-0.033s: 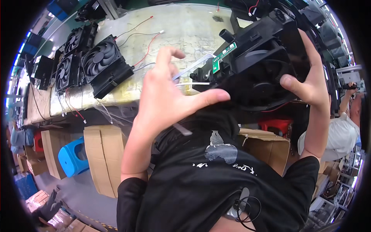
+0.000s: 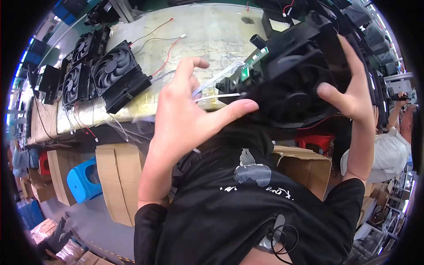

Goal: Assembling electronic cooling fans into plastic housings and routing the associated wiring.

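The left hand (image 2: 179, 110) was observed with thumb and forefinger parted beside white cables (image 2: 223, 78); whether its remaining fingers grasped them could not be determined. To the right, the right hand (image 2: 353, 100) had its grip on the black fan housing (image 2: 293, 100), by the counter's (image 2: 212, 37) near edge. Farther left lay another fan unit (image 2: 115, 70).

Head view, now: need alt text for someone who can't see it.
A person's right hand holds a black fan housing with a small green circuit board at a pale worktable; the left hand is spread open beside white cables. More black fan units lie on the table's left, with a blue stool and cardboard boxes below.
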{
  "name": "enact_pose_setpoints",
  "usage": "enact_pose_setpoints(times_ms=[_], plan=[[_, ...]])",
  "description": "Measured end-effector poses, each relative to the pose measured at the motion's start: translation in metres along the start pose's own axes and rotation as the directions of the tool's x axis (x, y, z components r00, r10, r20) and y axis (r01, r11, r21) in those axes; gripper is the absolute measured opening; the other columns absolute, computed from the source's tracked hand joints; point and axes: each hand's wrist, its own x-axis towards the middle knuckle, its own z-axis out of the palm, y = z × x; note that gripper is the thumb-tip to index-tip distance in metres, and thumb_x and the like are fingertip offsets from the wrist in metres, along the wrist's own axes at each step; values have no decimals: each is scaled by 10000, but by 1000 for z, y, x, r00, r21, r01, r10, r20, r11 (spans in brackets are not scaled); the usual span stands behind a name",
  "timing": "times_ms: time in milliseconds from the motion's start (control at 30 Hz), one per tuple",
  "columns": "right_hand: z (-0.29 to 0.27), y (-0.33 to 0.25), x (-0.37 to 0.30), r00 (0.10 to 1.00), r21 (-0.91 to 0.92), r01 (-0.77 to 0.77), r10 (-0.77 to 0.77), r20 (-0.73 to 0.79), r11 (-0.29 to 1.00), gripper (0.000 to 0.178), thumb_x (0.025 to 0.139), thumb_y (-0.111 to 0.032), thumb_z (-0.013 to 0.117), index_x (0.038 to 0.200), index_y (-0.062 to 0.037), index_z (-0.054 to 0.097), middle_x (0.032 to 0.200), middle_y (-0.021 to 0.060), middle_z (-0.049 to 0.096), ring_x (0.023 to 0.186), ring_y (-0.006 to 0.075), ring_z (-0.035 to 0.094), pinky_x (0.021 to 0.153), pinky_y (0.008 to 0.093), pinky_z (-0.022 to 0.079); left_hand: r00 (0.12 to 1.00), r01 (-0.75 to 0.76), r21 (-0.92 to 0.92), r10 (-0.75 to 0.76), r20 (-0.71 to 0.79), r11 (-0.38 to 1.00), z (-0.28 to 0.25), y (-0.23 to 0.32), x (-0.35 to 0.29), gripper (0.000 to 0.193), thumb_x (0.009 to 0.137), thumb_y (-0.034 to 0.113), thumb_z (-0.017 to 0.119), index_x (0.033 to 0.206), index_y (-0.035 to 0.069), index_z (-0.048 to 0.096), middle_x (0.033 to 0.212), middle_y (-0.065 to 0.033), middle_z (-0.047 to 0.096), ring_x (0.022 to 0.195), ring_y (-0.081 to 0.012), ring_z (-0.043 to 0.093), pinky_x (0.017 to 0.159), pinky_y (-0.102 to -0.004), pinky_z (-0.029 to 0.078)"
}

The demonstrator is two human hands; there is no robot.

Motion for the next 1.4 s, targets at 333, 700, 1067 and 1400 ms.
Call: enact_pose_setpoints(times_ms=[333, 700, 1067, 1400], plan=[[140, 80, 11, 774, 718, -566, 560, 295, 405, 732, 842, -422, 752, 1326, 41, 457, 1221, 134, 595, 1087, 182, 598, 928, 317, 494, 993, 71, 280, -41, -112, 957, 34, -41, -4, 531, 900, 246, 686, 1289, -86, 546, 748, -92, 492, 659, -188, 493, 619, -317, 423], [29, 193, 109, 975, -352, -218, 189, -115, 910, 245, 899, -195, 636, 1089, -51, 693, 921, 133, 684, 805, 223, 667, 733, 362, 528, 992, 104, 346, -70, -108, 932, 26, -63, 29, 377, 921, 70, 592, 1273, -62, 564, 830, -128, 527, 713, -227, 520, 648, -338, 433], [59, 256, 166, 997, -614, 48, -2, 76, 788, 152, 818, -134, 634, 923, -46, 699, 902, 146, 688, 887, 351, 647, 763, 439, 519, 991, 109, 295, -79, -109, 949, 24, -69, 29, 430, 884, -6, 605, 1311, -27, 559, 809, -86, 499, 713, -191, 469, 645, -299, 417], [22, 241, 173, 950, -275, -139, 49, -310, 951, 156, 897, -159, 644, 908, -9, 687, 884, 96, 699, 797, 204, 679, 730, 332, 528, 990, 97, 274, -66, -121, 957, 23, -69, 27, 439, 870, -9, 612, 1306, -29, 562, 813, -98, 510, 710, -199, 485, 636, -307, 424]])
